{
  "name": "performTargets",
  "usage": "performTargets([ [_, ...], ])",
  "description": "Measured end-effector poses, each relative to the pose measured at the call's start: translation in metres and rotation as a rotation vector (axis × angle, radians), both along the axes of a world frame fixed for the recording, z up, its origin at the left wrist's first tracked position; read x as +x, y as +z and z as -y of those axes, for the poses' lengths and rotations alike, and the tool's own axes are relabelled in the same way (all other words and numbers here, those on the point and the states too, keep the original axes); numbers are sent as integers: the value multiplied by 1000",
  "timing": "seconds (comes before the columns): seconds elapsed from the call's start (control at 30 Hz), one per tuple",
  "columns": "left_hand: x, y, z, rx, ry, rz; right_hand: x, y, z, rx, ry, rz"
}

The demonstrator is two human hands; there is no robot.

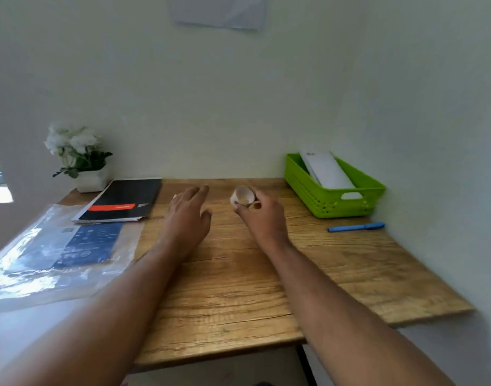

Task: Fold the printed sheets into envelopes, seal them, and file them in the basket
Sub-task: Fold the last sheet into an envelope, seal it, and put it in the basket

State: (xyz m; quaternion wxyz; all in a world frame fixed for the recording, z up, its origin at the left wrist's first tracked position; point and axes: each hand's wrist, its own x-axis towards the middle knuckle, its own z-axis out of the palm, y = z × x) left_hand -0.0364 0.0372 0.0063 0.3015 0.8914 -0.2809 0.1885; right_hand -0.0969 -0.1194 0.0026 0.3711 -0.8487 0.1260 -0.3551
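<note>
At the far left, a clear plastic sleeve holding a dark blue printed sheet lies half on the tabletop, and beyond it a potted white-flowered plant stands in the back corner. Beside the pot rests a black folder with an orange band, loose white sheet edges showing beneath it.

The left hand hovers palm down over the bare wood, fingers spread and holding nothing. Just to its right, the right hand is closed around a small roll of tape, its hollow core turned toward the camera.

Judging from this, the sealing step is in hand or being prepared, yet no envelope lies on the work area between the hands. The next move likely calls for finding the tape's free end with the empty hand, or setting the roll down and fetching a sheet from the pile at the left.

Further right, the green slotted basket sits against the wall; white envelopes lean inside it, how many I cannot tell. In front of it lies a blue pen, capped.
</note>
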Motion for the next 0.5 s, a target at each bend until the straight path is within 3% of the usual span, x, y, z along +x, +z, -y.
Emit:
performTargets([
  [0.13, -35, -1, 42, 114, -130, 21, -83, 2, 67, -95, -154, 5],
  [0.23, -74, -3, 90, 151, -265, 19, -141, -5, 117, -207, -356, -98],
  [0.37, -127, -1, 165, 214, -374, 29, -192, -6, 150, -143, -501, -357],
  [0.5, -159, -7, 214, 252, -410, 15, -198, -7, 159, -100, -584, -471],
])
